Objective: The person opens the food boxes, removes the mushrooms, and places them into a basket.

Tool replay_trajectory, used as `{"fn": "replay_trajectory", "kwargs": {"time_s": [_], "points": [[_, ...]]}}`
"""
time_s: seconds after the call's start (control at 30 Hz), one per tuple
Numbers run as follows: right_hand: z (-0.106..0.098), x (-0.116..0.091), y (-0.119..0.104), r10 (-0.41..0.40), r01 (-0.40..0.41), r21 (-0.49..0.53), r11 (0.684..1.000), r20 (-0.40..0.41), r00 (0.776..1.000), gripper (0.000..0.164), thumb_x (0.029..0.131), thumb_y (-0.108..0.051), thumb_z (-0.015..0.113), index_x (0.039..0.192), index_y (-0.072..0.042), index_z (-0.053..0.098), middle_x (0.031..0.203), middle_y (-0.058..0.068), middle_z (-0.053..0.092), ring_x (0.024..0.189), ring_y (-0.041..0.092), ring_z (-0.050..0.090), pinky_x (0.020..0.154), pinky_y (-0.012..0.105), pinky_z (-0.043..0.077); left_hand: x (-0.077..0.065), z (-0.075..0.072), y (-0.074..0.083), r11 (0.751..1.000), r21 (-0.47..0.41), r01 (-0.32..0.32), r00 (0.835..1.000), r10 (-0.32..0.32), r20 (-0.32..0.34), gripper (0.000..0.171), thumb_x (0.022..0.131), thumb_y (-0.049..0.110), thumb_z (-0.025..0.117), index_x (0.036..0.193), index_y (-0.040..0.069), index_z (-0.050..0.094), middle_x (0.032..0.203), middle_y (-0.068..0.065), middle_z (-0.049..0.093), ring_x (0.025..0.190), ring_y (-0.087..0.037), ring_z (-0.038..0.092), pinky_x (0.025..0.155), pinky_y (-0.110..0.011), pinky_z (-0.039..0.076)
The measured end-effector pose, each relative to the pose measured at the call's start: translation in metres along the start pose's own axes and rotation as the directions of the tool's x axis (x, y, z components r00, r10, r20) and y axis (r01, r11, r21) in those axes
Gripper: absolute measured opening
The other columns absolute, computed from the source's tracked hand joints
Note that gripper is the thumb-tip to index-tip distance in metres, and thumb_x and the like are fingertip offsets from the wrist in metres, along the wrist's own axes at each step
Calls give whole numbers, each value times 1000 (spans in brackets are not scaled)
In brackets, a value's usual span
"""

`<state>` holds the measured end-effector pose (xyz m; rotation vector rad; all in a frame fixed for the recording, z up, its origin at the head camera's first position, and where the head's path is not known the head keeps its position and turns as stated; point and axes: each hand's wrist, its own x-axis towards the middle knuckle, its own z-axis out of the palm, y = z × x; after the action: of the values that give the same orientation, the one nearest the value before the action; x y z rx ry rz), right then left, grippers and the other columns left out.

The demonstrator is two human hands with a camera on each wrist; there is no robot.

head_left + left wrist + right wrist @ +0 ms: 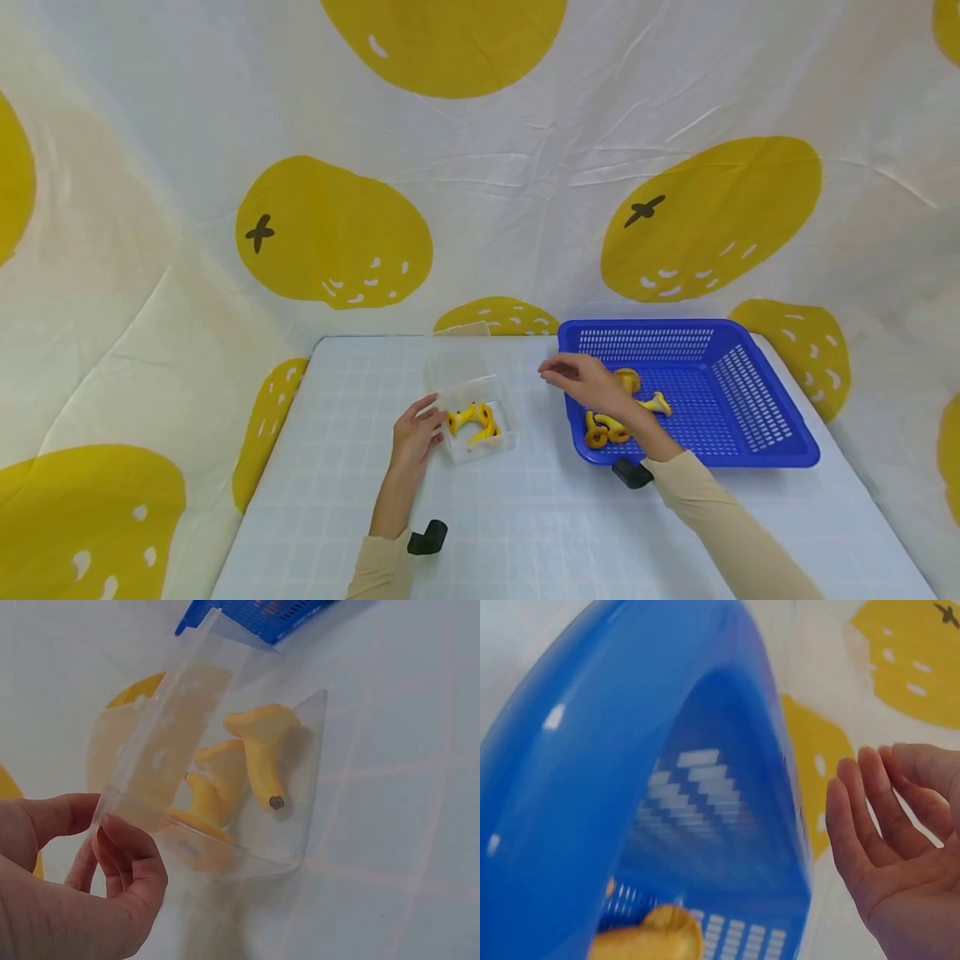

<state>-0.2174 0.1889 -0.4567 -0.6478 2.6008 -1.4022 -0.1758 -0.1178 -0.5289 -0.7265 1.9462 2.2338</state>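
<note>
A clear plastic box [504, 392] stands left of the table's middle with several yellow chanterelle mushrooms [483, 436] lying in it. My left hand [411, 435] holds the box at its left side; in the left wrist view, thumb and fingers [133, 844] pinch its upper edge. Over the left rim of a blue basket [723, 404] hovers my right hand [588, 385], fingers loosely bent and nothing between them in the right wrist view. Beneath that forearm, more mushrooms [628, 381] lie in the left part of the basket, some partly hidden by the arm.
The box's clear lid [457, 360] is raised at the back, near the wall cloth. A white cloth [517, 225] with large yellow fruit prints hangs behind and at both sides. The table [525, 533] carries a pale checked cover. Black wrist cameras [427, 538] sit on both wrists.
</note>
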Motion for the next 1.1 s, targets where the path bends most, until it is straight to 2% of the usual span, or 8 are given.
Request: {"fn": "replay_trajectory", "kwargs": {"time_s": [0.23,0.37,0.63,0.93,1.1], "points": [[22,14,-7,-34,34,5,999,44,998,18,103,-11,63,116,-1,71,110,13,72,102,27,68,93,42,57,0,-2,-2,999,-48,21,999,-20,37,48,97,8,71,143,5,58,118,-9,58,101,-27,60,81,-31,53],[35,21,-10,-60,59,17,998,78,995,18,104,-11,62,116,0,71,111,13,72,102,26,68,93,41,56,0,-2,-3,997,-71,34,999,-31,39,48,97,8,71,143,6,58,113,-5,58,99,-24,60,79,-29,53],[66,34,-10,-92,89,36,995,123,988,16,103,-8,63,116,-3,71,110,9,72,102,23,67,92,36,56,-1,-3,-5,996,-83,15,998,-11,54,48,99,7,69,144,3,56,111,-5,57,96,-22,61,77,-27,52],[98,46,-15,-129,117,79,990,173,976,16,100,-3,64,113,5,69,110,17,71,101,26,67,92,37,56,-3,-4,-3,993,-117,-10,999,16,52,44,99,6,69,141,4,59,101,-1,60,90,-19,61,73,-26,51],[112,52,-15,-148,134,79,988,211,966,18,98,2,66,115,9,68,114,24,69,106,34,66,94,40,56,-3,-4,-4,991,-134,-25,998,33,59,43,98,6,70,140,2,59,99,0,59,87,-17,62,71,-24,50]]}}
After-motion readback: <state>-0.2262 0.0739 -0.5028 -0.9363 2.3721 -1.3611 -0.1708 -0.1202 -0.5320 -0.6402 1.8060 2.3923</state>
